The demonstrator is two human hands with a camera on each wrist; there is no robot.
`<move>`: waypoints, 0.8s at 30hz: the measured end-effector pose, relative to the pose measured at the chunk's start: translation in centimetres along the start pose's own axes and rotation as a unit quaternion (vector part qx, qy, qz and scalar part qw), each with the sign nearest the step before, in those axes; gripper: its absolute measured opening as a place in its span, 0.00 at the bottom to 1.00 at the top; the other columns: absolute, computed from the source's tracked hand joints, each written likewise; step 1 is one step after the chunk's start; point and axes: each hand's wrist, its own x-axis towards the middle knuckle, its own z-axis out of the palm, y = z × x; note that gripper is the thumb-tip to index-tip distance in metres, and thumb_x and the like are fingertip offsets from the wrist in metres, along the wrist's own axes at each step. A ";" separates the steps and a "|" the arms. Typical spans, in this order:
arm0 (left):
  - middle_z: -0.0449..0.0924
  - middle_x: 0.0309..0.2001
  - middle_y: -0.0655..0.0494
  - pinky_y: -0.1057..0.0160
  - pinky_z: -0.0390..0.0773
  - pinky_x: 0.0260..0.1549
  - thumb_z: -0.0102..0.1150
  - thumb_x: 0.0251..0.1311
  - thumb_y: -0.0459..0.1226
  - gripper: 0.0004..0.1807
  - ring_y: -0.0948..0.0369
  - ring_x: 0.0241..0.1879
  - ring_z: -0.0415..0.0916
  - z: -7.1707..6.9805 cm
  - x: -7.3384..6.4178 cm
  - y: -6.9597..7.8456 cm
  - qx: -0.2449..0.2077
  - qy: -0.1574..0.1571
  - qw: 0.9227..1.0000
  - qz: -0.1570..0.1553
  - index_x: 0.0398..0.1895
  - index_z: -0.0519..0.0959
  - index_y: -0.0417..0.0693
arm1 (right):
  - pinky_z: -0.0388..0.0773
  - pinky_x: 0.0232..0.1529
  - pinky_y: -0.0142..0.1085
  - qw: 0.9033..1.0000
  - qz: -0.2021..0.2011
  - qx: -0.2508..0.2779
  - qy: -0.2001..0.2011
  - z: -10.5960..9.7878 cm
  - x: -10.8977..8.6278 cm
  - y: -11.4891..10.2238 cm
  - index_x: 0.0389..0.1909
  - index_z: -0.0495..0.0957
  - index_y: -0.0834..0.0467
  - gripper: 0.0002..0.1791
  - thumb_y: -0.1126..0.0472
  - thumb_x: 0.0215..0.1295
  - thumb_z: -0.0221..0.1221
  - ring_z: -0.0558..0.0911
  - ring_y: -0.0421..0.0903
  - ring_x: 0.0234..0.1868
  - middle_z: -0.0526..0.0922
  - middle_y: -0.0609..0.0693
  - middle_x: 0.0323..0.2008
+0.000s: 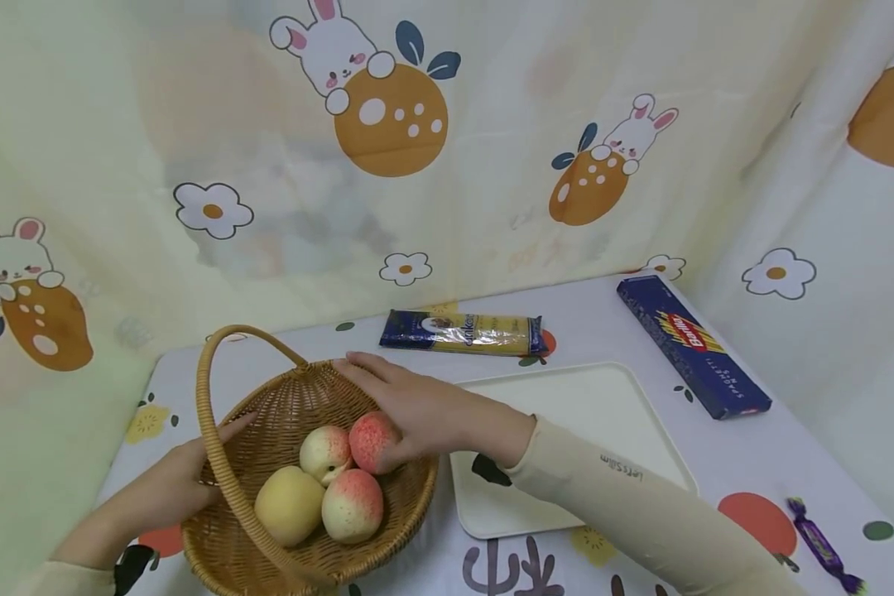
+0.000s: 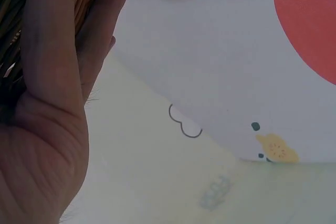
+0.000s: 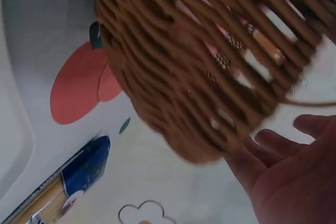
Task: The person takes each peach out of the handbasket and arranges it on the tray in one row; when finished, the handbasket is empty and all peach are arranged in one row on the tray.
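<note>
A brown wicker basket (image 1: 279, 406) with an arched handle (image 1: 210, 414) leans toward me on the left of the table. Inside lie three red-blushed peaches (image 1: 353, 507) and a round yellow fruit (image 1: 289, 505). My left hand (image 1: 167, 488) holds the basket's left side, partly behind the handle; in the left wrist view its fingers lie along the woven wall. At the right rim my right hand (image 1: 425, 410) grips the basket, its thumb inside beside the reddest peach (image 1: 372, 439). The right wrist view has the wicker wall (image 3: 199, 66) blurred, with fingertips behind its edge.
A white tray (image 1: 641, 414) lies right of the basket, under my right forearm. Behind it is a shiny pasta packet (image 1: 462, 332). A blue spaghetti box (image 1: 689, 343) lies at the right back, a purple wrapped candy (image 1: 825, 545) at the right front. Printed curtains (image 1: 492, 207) hang behind the table.
</note>
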 end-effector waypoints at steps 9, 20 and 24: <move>0.64 0.68 0.25 0.42 0.76 0.48 0.68 0.50 0.24 0.53 0.33 0.63 0.68 0.5 -0.6 0.0 0.016 0.021 1.000 -0.017 0.80 0.55 0.45 | 0.76 0.56 0.42 0.974 0.070 -0.193 -0.091 3.2 1.9 -1.6 0.79 0.56 0.56 0.59 0.42 0.51 0.76 0.77 0.48 0.62 0.66 0.53 0.73; 0.65 0.68 0.26 0.41 0.77 0.48 0.69 0.49 0.25 0.53 0.31 0.63 0.67 0.8 -0.4 0.4 0.031 0.038 0.999 -0.007 0.80 0.56 0.45 | 0.81 0.45 0.40 0.972 0.039 -0.232 -0.013 4.5 1.8 -1.1 0.64 0.74 0.54 0.36 0.48 0.55 0.73 0.82 0.45 0.50 0.80 0.50 0.54; 0.65 0.68 0.26 0.40 0.77 0.48 0.68 0.49 0.23 0.53 0.30 0.63 0.66 0.8 -0.3 0.4 0.033 0.039 0.999 -0.006 0.80 0.56 0.46 | 0.78 0.51 0.38 0.990 0.037 -0.133 0.025 3.5 1.3 -0.7 0.66 0.73 0.53 0.41 0.48 0.51 0.75 0.79 0.43 0.55 0.79 0.48 0.58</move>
